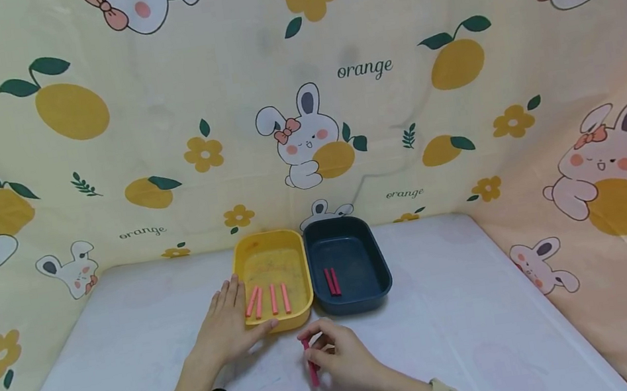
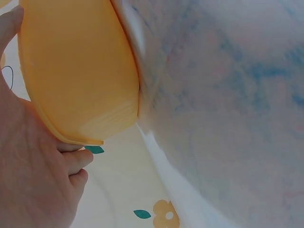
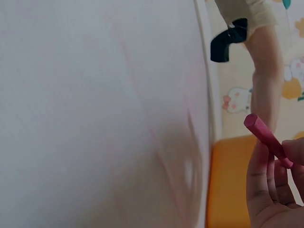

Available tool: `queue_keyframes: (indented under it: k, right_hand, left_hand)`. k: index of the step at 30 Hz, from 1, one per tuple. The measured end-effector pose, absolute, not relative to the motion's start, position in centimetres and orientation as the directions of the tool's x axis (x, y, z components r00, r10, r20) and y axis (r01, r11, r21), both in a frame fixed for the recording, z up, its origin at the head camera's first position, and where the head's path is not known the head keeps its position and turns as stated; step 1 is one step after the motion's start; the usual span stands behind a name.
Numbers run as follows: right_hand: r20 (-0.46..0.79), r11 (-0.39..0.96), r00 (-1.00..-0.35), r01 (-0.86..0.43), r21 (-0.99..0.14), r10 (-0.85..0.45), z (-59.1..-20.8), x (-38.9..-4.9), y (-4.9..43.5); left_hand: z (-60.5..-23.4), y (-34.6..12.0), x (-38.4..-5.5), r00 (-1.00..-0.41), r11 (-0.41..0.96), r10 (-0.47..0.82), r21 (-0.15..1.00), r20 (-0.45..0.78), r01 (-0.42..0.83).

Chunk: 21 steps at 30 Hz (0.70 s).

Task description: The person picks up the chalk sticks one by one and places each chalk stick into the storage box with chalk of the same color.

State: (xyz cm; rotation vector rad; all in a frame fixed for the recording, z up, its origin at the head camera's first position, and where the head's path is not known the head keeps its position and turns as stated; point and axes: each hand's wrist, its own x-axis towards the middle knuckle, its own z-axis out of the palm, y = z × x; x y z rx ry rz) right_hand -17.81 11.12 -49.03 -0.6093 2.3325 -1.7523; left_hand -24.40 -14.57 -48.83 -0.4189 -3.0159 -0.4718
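Note:
My left hand (image 1: 224,328) lies over the near left corner of a yellow tray (image 1: 267,239), its fingers stretched along the left rim and the thumb by the front rim. In the left wrist view the hand touches the rim of the yellow tray (image 2: 80,66). Several light pink sticks (image 1: 273,299) lie in that tray. My right hand (image 1: 344,355) pinches a dark pink stick (image 1: 313,374) between thumb and fingers, in front of the trays. The right wrist view shows one end of the dark pink stick (image 3: 262,130) pointing away from the fingers.
A dark blue tray (image 1: 350,244) stands right against the yellow one, with two dark pink sticks (image 1: 332,281) inside. Both trays sit at the back of a table with a white cover (image 1: 456,309). A patterned cloth (image 1: 235,66) hangs behind and on the sides.

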Motion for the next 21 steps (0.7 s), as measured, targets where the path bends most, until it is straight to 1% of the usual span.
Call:
queue_keyframes:
  k: [11,21]
  right_hand:
    - [0.162,0.181,-0.941,-0.222,-0.958,-0.299,-47.8,-19.1,12.4]
    - [0.215,0.216,-0.957,-0.255,-0.942,-0.193,-46.4,-21.1,13.8]
  left_hand:
    - [-48.7,-14.5,-24.3,-0.960,0.910,0.264,0.307,0.093,0.280]
    - [-48.6,-14.6,-24.3,-0.958,0.908,0.272,0.307,0.089,0.286]
